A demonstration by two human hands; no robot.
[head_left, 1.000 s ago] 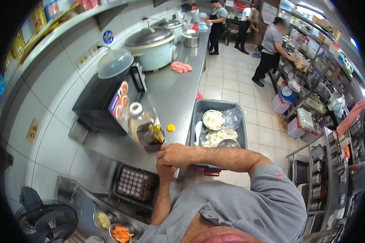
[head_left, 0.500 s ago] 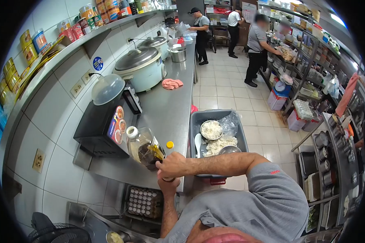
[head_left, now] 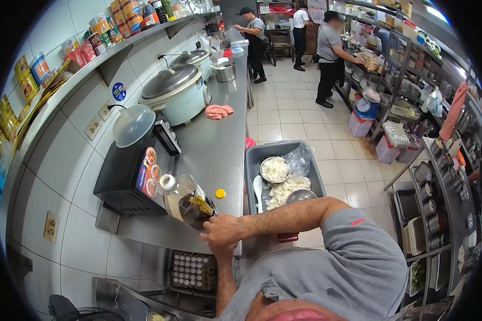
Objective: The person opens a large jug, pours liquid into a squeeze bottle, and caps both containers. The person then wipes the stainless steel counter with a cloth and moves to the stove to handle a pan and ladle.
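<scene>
My right hand (head_left: 223,230) is closed at the edge of the steel counter, just in front of a large clear plastic jug (head_left: 172,206). My left hand (head_left: 222,249) lies just beneath it, mostly covered by the right. Whatever is between the fingers is hidden. The jug has a label and dark liquid low inside, and its mouth is uncapped. To the jug's right a yellow cap (head_left: 220,193) rests on the counter.
A black microwave (head_left: 128,179) and a large rice cooker (head_left: 171,96) line the wall. Right of the counter stands a grey tub (head_left: 320,184) of cooked rice. Egg trays (head_left: 191,270) sit below. Co-workers (head_left: 251,40) stand farther back.
The camera view has shifted slightly. My right hand has come down over my left, which now shows less. The jug and cap stay on the counter.
</scene>
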